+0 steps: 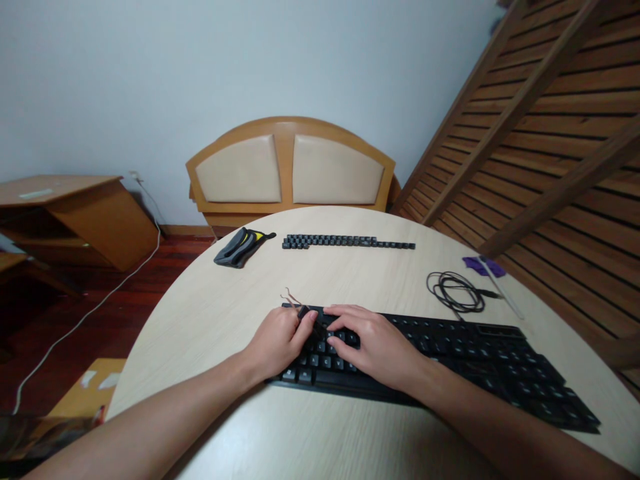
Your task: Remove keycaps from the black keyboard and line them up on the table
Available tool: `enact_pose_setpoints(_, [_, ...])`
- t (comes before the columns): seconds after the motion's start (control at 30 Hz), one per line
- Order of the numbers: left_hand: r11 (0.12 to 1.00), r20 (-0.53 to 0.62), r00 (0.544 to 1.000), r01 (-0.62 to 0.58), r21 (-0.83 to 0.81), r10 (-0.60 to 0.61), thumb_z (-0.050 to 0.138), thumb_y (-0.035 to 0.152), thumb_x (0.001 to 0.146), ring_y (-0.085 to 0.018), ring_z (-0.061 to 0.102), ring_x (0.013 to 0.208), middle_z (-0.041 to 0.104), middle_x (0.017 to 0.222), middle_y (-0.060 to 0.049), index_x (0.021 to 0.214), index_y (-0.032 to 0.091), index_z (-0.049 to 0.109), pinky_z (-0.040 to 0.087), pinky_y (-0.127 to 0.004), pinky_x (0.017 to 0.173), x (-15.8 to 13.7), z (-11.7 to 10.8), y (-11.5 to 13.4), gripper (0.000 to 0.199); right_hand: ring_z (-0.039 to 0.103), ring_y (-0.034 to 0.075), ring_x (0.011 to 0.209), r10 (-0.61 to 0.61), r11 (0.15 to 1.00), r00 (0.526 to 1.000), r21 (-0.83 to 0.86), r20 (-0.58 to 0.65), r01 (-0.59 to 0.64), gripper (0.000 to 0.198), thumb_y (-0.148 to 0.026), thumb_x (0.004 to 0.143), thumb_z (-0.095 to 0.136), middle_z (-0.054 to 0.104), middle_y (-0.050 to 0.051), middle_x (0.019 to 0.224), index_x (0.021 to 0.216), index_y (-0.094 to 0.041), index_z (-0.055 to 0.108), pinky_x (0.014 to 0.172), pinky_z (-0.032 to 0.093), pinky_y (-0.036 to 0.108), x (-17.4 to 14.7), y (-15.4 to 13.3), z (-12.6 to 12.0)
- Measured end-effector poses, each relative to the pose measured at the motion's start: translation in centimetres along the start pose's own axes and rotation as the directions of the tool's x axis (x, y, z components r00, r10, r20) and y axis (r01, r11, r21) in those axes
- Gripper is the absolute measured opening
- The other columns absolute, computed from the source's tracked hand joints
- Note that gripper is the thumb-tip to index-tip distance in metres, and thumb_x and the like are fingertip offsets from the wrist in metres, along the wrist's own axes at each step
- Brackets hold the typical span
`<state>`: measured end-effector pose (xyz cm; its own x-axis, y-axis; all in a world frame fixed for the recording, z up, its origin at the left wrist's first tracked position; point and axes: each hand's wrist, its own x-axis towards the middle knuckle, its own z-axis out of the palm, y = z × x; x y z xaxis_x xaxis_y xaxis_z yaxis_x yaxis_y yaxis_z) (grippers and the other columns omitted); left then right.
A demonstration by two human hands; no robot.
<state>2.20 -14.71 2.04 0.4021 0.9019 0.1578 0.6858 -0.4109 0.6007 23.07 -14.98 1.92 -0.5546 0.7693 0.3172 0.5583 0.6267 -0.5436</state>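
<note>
A black keyboard [450,353] lies across the near part of the round table, its keys partly covered by my hands. My left hand [280,337] is closed at the keyboard's left end, around what looks like a wire keycap puller [291,298]; its thin bent wires stick out beyond the fingers, and a small dark piece shows by the thumb. Just right of it, my right hand [373,340] rests over the keys with fingers bent and apart, fingertips on or close to the upper left keys. Nothing shows between those fingers. Loose black keycaps [330,241] stand in rows farther back.
A grey and yellow pouch-like item [243,247] lies at the back left. To the right are a coiled black cable [456,291], a purple cloth [483,266] and a thin white stick [507,297]. A wooden headboard [287,160] stands behind the pale table [210,320].
</note>
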Motion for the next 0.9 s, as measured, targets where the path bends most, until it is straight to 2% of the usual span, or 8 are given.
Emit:
enact_pose_setpoints(0.2, [0.994,-0.023,0.999,0.041,-0.097,-0.043,0.026,0.04,0.098,-0.012,0.033,0.048,0.032,0.051,0.004,0.057,0.022,0.032,0.026,-0.026,0.051,0.0,0.3,-0.1,0.045,0.064,0.022,0.112,-0.022,1.0,1.0,0.005,-0.002,0.022,0.011,-0.021,0.087,0.06,0.068,0.009,0.12,0.096,-0.019,0.066,0.1,0.049,0.038,-0.2,-0.1,0.0])
enact_pose_setpoints(0.33, [0.977,-0.069,0.991,0.098,-0.189,-0.113,0.025,0.045,0.097,-0.012,0.031,0.048,0.032,0.051,0.004,0.056,0.022,0.031,0.025,-0.025,0.049,0.1,0.2,-0.1,0.047,0.067,0.02,0.105,0.02,0.997,1.0,0.07,-0.023,-0.019,0.011,-0.022,0.088,0.059,0.072,0.007,0.111,0.098,-0.02,0.064,0.096,0.051,0.035,-0.2,0.1,0.0])
enact_pose_setpoints(0.47, [0.971,-0.078,0.989,0.107,-0.214,-0.126,0.027,0.047,0.096,-0.01,0.028,0.046,0.028,0.05,0.005,0.053,0.022,0.03,0.023,-0.025,0.047,0.3,0.2,-0.2,0.049,0.068,0.02,0.102,0.049,0.994,0.998,0.095,-0.036,-0.046,0.012,-0.023,0.088,0.06,0.073,0.005,0.107,0.099,-0.021,0.064,0.095,0.051,0.035,-0.1,0.3,0.0])
enact_pose_setpoints(0.73, [0.962,-0.07,0.985,0.135,-0.239,-0.155,0.03,0.049,0.095,-0.01,0.03,0.046,0.03,0.048,0.005,0.052,0.021,0.033,0.024,-0.026,0.048,0.7,0.0,-0.3,0.052,0.068,0.019,0.089,0.146,0.983,0.982,0.128,-0.116,-0.131,0.01,-0.024,0.088,0.058,0.073,0.003,0.095,0.094,-0.021,0.066,0.084,0.053,0.033,0.4,-0.3,-0.7])
enact_pose_setpoints(0.9, [0.961,-0.047,0.99,0.119,-0.248,-0.134,0.033,0.049,0.096,-0.012,0.034,0.047,0.033,0.048,0.005,0.052,0.02,0.037,0.027,-0.026,0.051,0.9,-0.2,-0.2,0.053,0.069,0.018,0.085,0.238,0.961,0.962,0.176,-0.132,-0.214,0.015,-0.03,0.09,0.057,0.074,0.003,0.092,0.093,-0.021,0.069,0.08,0.054,0.031,1.5,0.3,-1.6])
